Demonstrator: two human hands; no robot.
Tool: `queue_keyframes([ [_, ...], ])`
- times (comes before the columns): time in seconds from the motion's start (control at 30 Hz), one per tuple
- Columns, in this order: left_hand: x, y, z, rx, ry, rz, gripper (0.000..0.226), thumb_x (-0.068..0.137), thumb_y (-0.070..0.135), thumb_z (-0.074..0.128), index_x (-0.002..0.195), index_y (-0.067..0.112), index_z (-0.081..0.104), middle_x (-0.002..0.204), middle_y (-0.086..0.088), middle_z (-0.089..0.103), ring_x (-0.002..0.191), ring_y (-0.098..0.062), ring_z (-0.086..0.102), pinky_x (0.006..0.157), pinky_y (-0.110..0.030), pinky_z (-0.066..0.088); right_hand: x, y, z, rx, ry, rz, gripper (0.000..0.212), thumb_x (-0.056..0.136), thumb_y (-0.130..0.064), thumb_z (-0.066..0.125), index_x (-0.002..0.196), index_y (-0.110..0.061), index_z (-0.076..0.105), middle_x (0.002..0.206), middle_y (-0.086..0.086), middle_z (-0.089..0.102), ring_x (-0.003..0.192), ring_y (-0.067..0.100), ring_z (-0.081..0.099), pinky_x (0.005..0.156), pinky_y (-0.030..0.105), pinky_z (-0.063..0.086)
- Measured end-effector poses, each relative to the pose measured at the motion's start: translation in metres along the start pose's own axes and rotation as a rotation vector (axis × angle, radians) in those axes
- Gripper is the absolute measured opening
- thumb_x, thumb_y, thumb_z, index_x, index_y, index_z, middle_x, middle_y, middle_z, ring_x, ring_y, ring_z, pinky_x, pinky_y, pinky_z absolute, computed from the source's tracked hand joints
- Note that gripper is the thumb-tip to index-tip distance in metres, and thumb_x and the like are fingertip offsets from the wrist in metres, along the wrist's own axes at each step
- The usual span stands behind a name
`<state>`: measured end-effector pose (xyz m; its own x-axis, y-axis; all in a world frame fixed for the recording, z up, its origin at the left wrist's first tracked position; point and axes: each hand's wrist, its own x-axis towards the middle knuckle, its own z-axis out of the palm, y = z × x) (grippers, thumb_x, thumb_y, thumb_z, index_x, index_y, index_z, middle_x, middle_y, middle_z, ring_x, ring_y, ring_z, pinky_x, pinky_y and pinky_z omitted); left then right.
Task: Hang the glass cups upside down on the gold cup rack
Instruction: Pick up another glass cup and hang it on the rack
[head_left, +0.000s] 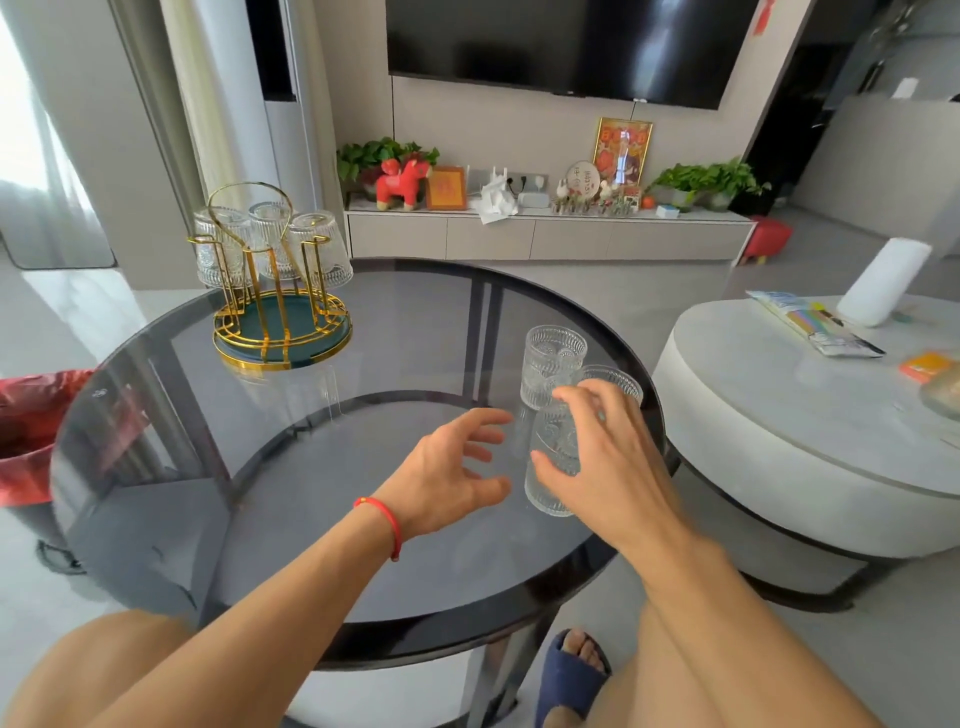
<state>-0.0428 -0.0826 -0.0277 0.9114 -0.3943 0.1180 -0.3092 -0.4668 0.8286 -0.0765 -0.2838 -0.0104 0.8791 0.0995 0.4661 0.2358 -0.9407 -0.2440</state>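
The gold cup rack (275, 312) with a green base stands at the far left of the round glass table (260, 467). Three glass cups (317, 244) hang upside down on its prongs. At the table's right, three embossed glass cups stand upright in a cluster: a far one (552, 364), one behind my fingers (618, 379), and a near one (550, 467). My right hand (608, 457) wraps around the near cup from the right. My left hand (452, 467) hovers just left of that cup, fingers spread, holding nothing.
A white round side table (779, 415) sits close on the right with a paper roll, packets and an orange box. A red-lined bin (26, 441) stands at the left. A TV cabinet with plants and ornaments lines the far wall. My knees are under the near edge.
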Motion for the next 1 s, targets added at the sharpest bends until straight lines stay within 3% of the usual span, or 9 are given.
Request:
queue_keyframes([
  [0.2, 0.004, 0.0, -0.002, 0.005, -0.052, 0.006, 0.069, 0.078, 0.025, 0.081, 0.139, 0.023, 0.052, 0.127, 0.003, 0.063, 0.113, -0.012, 0.06, 0.09, -0.033, 0.059, 0.006, -0.025, 0.005, 0.119, -0.044, -0.055, 0.063, 0.076, -0.031, 0.084, 0.133, -0.016, 0.063, 0.153, 0.013, 0.043, 0.133, 0.032, 0.048, 0.105, 0.04, 0.05],
  [0.33, 0.002, -0.005, -0.013, 0.011, -0.149, -0.055, 0.065, 0.071, 0.047, 0.083, 0.127, 0.03, 0.055, 0.117, 0.004, 0.064, 0.106, -0.017, 0.064, 0.093, -0.04, 0.057, 0.014, -0.041, 0.005, 0.397, -0.054, 0.133, 0.056, 0.078, -0.041, 0.08, 0.13, -0.035, 0.061, 0.16, 0.001, 0.046, 0.148, 0.021, 0.04, 0.115, 0.041, 0.043],
  [0.43, 0.0, -0.007, -0.029, -0.131, -0.081, -0.135, 0.086, 0.061, 0.055, 0.089, 0.134, 0.038, 0.048, 0.119, 0.002, 0.067, 0.105, -0.017, 0.068, 0.094, -0.042, 0.057, 0.024, -0.049, 0.004, 0.632, 0.019, 0.284, 0.056, 0.076, -0.046, 0.078, 0.13, -0.042, 0.064, 0.143, -0.015, 0.06, 0.13, 0.008, 0.058, 0.104, 0.041, 0.054],
  [0.53, -0.003, -0.009, -0.058, -0.382, 0.026, -0.162, 0.09, 0.05, 0.041, 0.099, 0.128, 0.041, 0.055, 0.118, -0.005, 0.068, 0.096, -0.019, 0.074, 0.084, -0.039, 0.062, 0.039, -0.058, 0.008, 0.812, -0.002, 0.324, 0.066, 0.075, -0.054, 0.074, 0.139, -0.048, 0.059, 0.125, -0.036, 0.058, 0.12, -0.002, 0.063, 0.098, 0.033, 0.055],
  [0.6, -0.003, -0.013, -0.081, -0.533, 0.096, -0.133, 0.088, 0.049, 0.031, 0.1, 0.127, 0.037, 0.059, 0.12, -0.012, 0.068, 0.095, -0.023, 0.075, 0.076, -0.036, 0.062, 0.052, -0.063, 0.015, 0.915, -0.088, 0.339, 0.078, 0.073, -0.062, 0.07, 0.147, -0.05, 0.05, 0.129, -0.027, 0.062, 0.117, -0.004, 0.064, 0.099, 0.031, 0.052],
  [0.7, 0.001, -0.022, -0.114, -0.693, 0.194, -0.118, 0.087, 0.051, 0.027, 0.1, 0.128, 0.037, 0.061, 0.122, -0.019, 0.068, 0.103, -0.033, 0.073, 0.083, -0.047, 0.062, 0.074, -0.068, 0.022, 1.056, -0.34, 0.266, 0.086, 0.081, -0.057, 0.072, 0.158, -0.045, 0.035, 0.124, -0.003, 0.077, 0.114, 0.007, 0.072, 0.103, 0.037, 0.056],
  [0.8, 0.008, -0.033, -0.138, -0.584, 0.323, -0.11, 0.091, 0.048, 0.032, 0.099, 0.128, 0.044, 0.058, 0.121, -0.017, 0.064, 0.105, -0.03, 0.071, 0.083, -0.041, 0.063, 0.106, -0.079, 0.029, 0.763, -0.494, 0.07, 0.077, 0.089, -0.043, 0.077, 0.156, -0.046, 0.039, 0.137, -0.003, 0.069, 0.12, 0.004, 0.067, 0.105, 0.032, 0.055],
  [0.9, 0.015, -0.048, -0.152, -0.534, 0.381, -0.092, 0.098, 0.049, 0.026, 0.1, 0.134, 0.042, 0.054, 0.117, -0.016, 0.067, 0.1, -0.024, 0.074, 0.083, -0.035, 0.062, 0.14, -0.112, 0.046, 0.461, -0.516, -0.11, 0.093, 0.076, -0.057, 0.08, 0.157, -0.05, 0.032, 0.149, -0.01, 0.06, 0.137, 0.01, 0.055, 0.112, 0.04, 0.047],
  [1.0, 0.017, -0.061, -0.162, -0.59, 0.443, -0.059, 0.095, 0.057, 0.022, 0.099, 0.138, 0.032, 0.051, 0.113, -0.014, 0.071, 0.096, -0.021, 0.076, 0.077, -0.033, 0.062, 0.162, -0.142, 0.068, 0.382, -0.453, -0.19, 0.092, 0.069, -0.063, 0.077, 0.151, -0.046, 0.038, 0.138, -0.01, 0.066, 0.131, 0.016, 0.058, 0.093, 0.028, 0.049],
])
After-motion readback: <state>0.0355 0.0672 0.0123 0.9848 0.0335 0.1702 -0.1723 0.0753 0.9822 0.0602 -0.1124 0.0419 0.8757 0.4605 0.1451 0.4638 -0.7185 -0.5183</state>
